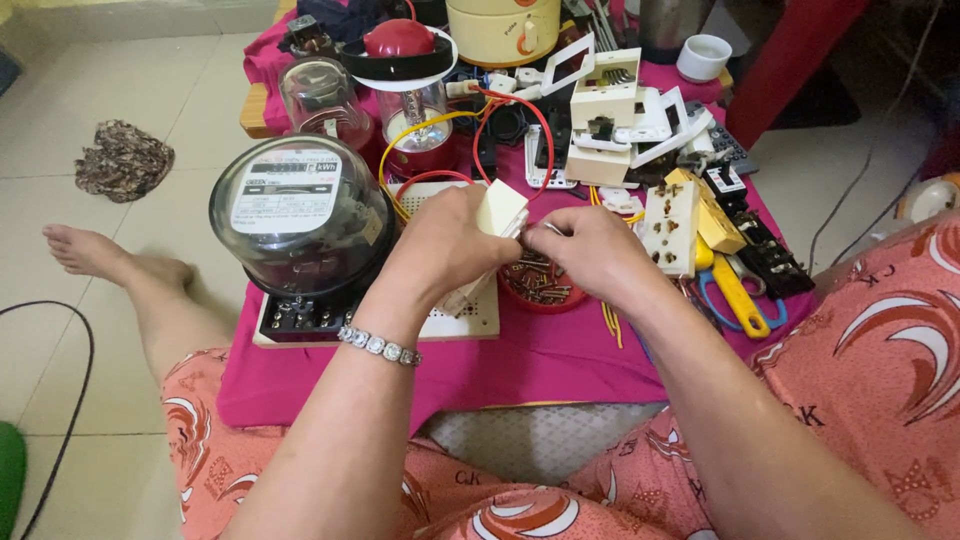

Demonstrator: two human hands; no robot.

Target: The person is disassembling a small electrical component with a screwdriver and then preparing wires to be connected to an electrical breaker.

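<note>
Centrally, a cream plastic socket block (501,212) is held above the white perforated board (470,318), just left of the red dish of screws (540,282). Its long axis runs tilted from lower left to upper right, with the broad face turned toward the right hand; the lower end is hidden behind the left hand.

Left hand (445,245): fingers curled closed around the block, gripping it from the left side. A beaded silver bracelet (380,346) sits on the wrist.

Right hand (590,250): fingertips pinched together on a small metal piece (548,229) that meets the block's right edge. What that piece is cannot be told at this size.

Work surface: a magenta cloth (520,365) covers a low table. On it, to the left, an electricity meter under a clear dome (300,205) stands on its black terminal base. Behind the hands, red and yellow wires (495,125) loop between a red-based lamp (415,110) and the board. To the right lie a cream multi-socket outlet (668,225), stacked white switch plates (610,105), black parts and a yellow-handled tool (740,298).

Room: pale tiled floor (120,80), a crumpled patterned cloth (124,160) at the left, and a black cable (70,400) curving across the tiles. The person sits on the floor in orange patterned clothing, one bare foot (85,250) extended beside the table.
</note>
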